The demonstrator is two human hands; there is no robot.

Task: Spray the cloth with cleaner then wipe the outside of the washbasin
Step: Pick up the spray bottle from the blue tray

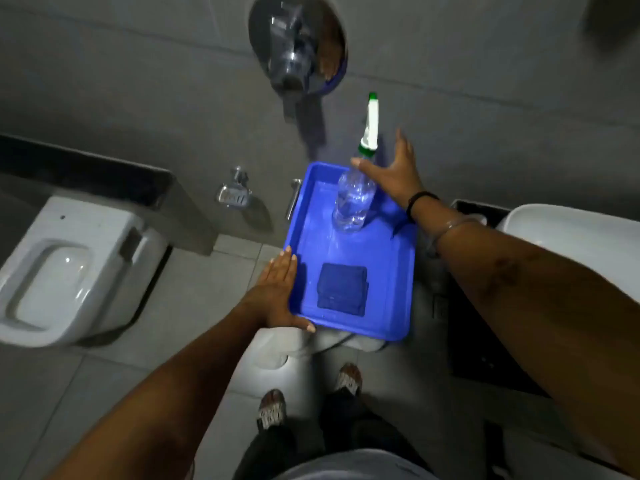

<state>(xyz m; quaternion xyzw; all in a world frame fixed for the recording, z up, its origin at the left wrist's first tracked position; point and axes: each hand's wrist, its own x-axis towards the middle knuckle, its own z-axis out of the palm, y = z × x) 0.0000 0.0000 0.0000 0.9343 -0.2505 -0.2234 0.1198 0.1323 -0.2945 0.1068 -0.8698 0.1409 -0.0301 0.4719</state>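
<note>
While the folded cloth lies in the blue tray, the spray bottle stands behind it. The right hand is spread wide, its thumb touching the bottle. The left hand lies flat against the tray's edge. The washbasin is cut off.

Washbasin cut off by the right edge

On the bright blue tray lie a dark navy cloth and a clear spray bottle with white-and-green nozzle.
</note>
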